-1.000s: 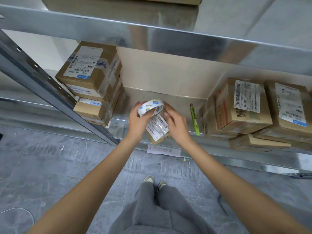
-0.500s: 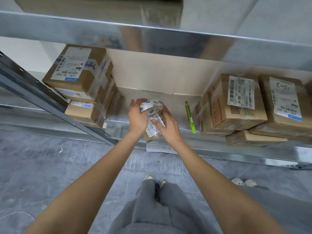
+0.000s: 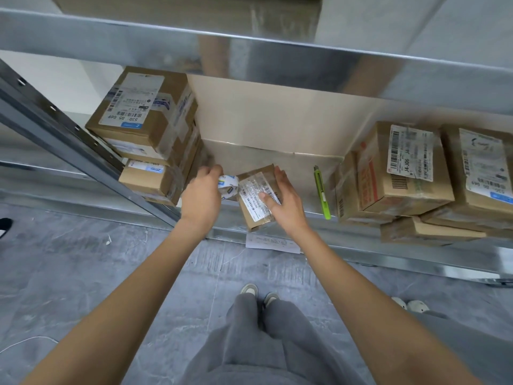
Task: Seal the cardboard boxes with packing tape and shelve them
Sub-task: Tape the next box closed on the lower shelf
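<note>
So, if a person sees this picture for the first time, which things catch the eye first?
Two bare arms reach to the middle of the metal shelf: the left hand holds a roll of tape, and the right hand rests on a small cardboard box at the shelf's front edge. A bright green cutter lies just right of them, between stacks of labelled boxes at both sides.

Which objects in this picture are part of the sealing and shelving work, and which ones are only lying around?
Part of the job:
- small cardboard box, under the right hand
- tape roll, held by the left hand
- metal shelf
- stacked boxes on the left and right

Just lying about:
- green utility knife on the shelf
- paper slip on the floor
</note>
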`<state>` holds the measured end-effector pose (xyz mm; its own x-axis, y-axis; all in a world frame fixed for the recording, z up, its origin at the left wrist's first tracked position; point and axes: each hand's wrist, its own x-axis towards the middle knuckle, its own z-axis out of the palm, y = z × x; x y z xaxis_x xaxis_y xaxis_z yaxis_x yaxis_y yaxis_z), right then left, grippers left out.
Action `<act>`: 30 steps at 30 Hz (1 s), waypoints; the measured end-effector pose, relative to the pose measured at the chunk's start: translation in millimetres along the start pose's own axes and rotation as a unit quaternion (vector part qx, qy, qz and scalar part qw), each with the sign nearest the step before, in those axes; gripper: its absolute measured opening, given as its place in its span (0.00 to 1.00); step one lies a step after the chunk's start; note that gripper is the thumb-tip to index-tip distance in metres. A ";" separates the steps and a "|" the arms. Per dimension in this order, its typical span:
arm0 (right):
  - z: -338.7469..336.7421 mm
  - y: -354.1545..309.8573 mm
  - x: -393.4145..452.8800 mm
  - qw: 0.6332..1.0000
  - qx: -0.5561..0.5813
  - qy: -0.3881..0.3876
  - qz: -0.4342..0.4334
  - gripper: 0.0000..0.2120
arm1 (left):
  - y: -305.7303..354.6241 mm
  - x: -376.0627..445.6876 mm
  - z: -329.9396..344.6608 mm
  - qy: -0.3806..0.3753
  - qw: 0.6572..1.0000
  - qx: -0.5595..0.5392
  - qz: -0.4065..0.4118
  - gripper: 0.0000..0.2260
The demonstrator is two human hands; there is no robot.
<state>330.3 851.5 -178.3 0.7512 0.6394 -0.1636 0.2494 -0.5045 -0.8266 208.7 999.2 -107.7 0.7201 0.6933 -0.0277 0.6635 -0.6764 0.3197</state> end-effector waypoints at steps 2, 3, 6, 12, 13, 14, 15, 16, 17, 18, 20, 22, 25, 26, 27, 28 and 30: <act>-0.3 -1.1 -1.0 1.000 -0.003 0.000 -0.001 0.35 | -3.7 -0.4 3.1 0.009 1.000 0.002 0.004 0.22; -0.6 -1.4 -1.2 1.000 -0.003 0.001 -0.001 0.35 | -5.2 -0.8 4.1 0.013 1.000 -0.002 0.001 0.21; -0.9 -3.0 -1.3 1.000 -0.001 -0.003 -0.001 0.35 | -7.8 -0.1 6.7 0.024 1.000 -0.017 0.000 0.20; -1.3 -4.2 -2.8 1.000 -0.001 -0.006 -0.001 0.35 | -18.0 -2.2 19.8 -0.005 0.999 -0.027 -0.030 0.20; -1.1 -4.4 -3.3 1.000 0.003 -0.007 -0.001 0.35 | -19.2 -3.3 23.7 -0.010 0.999 -0.034 -0.041 0.20; -1.0 -4.7 -3.4 1.000 0.002 -0.009 0.001 0.35 | -19.7 -3.4 27.8 -0.010 0.997 -0.048 -0.054 0.21; -1.5 -5.2 -3.2 1.000 -0.013 -0.014 0.006 0.35 | -19.9 -2.9 30.9 -0.008 0.995 -0.070 -0.068 0.21; -2.7 -5.8 -2.6 0.998 -0.055 -0.023 0.009 0.35 | -19.6 -2.0 33.4 -0.005 0.992 -0.094 -0.083 0.21; -4.4 -7.2 -2.1 0.991 -0.130 -0.032 0.007 0.34 | -19.3 -1.1 35.3 -0.001 0.989 -0.116 -0.094 0.21; -5.4 -8.5 -1.5 0.975 -0.220 -0.035 -0.008 0.33 | -19.1 -0.3 36.5 0.002 0.986 -0.133 -0.101 0.21; -4.8 -14.3 -1.4 0.935 -0.350 -0.026 -0.053 0.30 | -18.6 0.1 38.0 0.006 0.983 -0.149 -0.104 0.20; 1.2 -23.3 -4.1 0.925 -0.375 -0.026 -0.058 0.27 | -18.9 -0.5 38.6 0.005 0.982 -0.154 -0.106 0.19; 15.5 -32.1 -9.9 0.929 -0.366 -0.042 -0.034 0.30 | -19.9 -0.4 39.7 0.005 0.982 -0.157 -0.104 0.19; 21.1 -34.3 -12.4 0.924 -0.376 -0.055 -0.034 0.33 | -19.9 0.2 40.0 0.005 0.982 -0.156 -0.102 0.19; 26.5 -36.1 -15.3 0.918 -0.390 -0.066 -0.036 0.36 | -20.0 0.7 39.8 0.004 0.983 -0.155 -0.102 0.19; 31.7 -36.8 -18.3 0.911 -0.405 -0.069 -0.041 0.39 | -20.4 1.0 39.8 0.004 0.983 -0.156 -0.101 0.19; 38.5 -37.7 -23.7 0.903 -0.422 -0.055 -0.054 0.40 | -21.5 0.6 39.8 0.001 0.982 -0.161 -0.097 0.19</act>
<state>279.5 877.7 -163.9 0.6407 0.7418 -0.1981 0.7298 -0.6685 -0.1430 203.0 1004.2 -152.3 0.5849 0.8028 -0.1159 0.6903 -0.4177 0.5908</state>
